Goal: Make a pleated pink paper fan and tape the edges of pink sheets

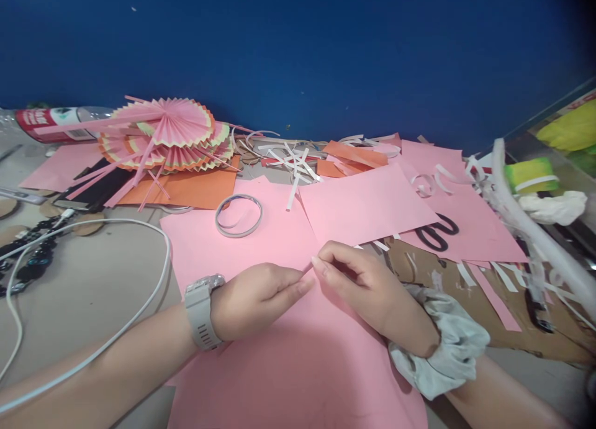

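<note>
My left hand (265, 295), with a grey watch (203, 311) on its wrist, has its thumb and fingers pressed together. Facing it, my right hand (356, 277) pinches with thumb and index finger, their tips almost meeting those of the left. A thin pink paper strip (308, 266) shows between the fingertips, mostly hidden by them. Under both hands lie large pink paper sheets (298, 367). A roll of narrow tape (239, 216) rests flat on the pink paper beyond my left hand. Another pink sheet (367, 202) lies just beyond my right hand.
Pleated paper fans (167, 128) and a plastic bottle (56, 123) stand back left, near a blue wall (298, 56). A white cable (162, 274) loops over my left forearm. White strips (295, 162), orange paper (356, 153), black scissors handles (436, 232) and cardboard (419, 267) lie beyond and right.
</note>
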Tool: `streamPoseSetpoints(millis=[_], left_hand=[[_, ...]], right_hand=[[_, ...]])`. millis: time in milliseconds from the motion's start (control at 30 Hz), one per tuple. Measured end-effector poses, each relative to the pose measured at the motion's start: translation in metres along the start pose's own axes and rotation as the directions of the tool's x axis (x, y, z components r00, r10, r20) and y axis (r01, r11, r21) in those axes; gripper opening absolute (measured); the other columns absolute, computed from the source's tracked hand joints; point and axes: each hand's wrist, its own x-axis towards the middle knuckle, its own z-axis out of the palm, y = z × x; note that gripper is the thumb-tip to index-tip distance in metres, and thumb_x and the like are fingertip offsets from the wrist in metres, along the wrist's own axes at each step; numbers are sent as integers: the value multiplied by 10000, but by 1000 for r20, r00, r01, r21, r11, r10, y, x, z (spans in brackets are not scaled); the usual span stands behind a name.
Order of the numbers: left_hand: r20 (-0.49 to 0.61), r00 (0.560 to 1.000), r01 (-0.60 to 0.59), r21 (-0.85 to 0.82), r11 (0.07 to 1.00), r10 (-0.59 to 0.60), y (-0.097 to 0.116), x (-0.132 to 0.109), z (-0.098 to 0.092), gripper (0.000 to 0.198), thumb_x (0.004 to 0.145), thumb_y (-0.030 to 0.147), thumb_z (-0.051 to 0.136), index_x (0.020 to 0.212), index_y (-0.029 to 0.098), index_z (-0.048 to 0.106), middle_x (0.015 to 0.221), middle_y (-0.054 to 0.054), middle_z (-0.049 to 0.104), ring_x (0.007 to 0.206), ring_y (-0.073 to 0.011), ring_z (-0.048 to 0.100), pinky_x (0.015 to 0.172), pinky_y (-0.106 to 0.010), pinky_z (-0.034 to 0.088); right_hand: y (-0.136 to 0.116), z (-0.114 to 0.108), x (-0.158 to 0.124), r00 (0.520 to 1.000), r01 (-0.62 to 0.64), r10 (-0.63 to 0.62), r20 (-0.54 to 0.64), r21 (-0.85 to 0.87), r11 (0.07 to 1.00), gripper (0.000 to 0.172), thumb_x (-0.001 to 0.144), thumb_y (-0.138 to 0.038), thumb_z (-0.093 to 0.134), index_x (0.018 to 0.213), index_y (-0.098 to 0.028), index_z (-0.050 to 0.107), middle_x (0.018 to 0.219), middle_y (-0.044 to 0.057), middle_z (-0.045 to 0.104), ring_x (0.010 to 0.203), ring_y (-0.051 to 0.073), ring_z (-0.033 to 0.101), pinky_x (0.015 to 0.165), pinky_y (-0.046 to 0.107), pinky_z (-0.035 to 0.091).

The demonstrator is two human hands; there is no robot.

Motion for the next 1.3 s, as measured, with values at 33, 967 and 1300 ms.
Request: streamPoseSetpoints(millis=[33,967,1300], left_hand=[[-1,1000,3,-1,1000,-3,0,0,0,409,929,423,260,593,189,247,558,60,219,495,-82,224,461,-226,233],[-40,998,41,-8,999,-42,-1,2,2,398,929,428,255,612,188,275,579,54,266,515,-86,272,486,-241,248],[-35,999,25,-25,999,-26,-3,2,0,399,934,408,256,602,187,258,560,58,249,508,-86,262,488,-241,240]], right_hand=[[0,0,0,1000,-2,2,-1,0,1000,237,909,-281,392,691,-200,437,642,-39,434,602,98,390,553,238,320],[1,3,-3,996,-31,26,-81,-56,998,304,898,-318,407,633,-208,308,583,-56,309,535,90,303,483,240,261],[-2,-2,0,998,-61,63,16,-85,995,263,907,-345,385,685,-209,423,638,-41,454,602,102,421,549,245,334]])
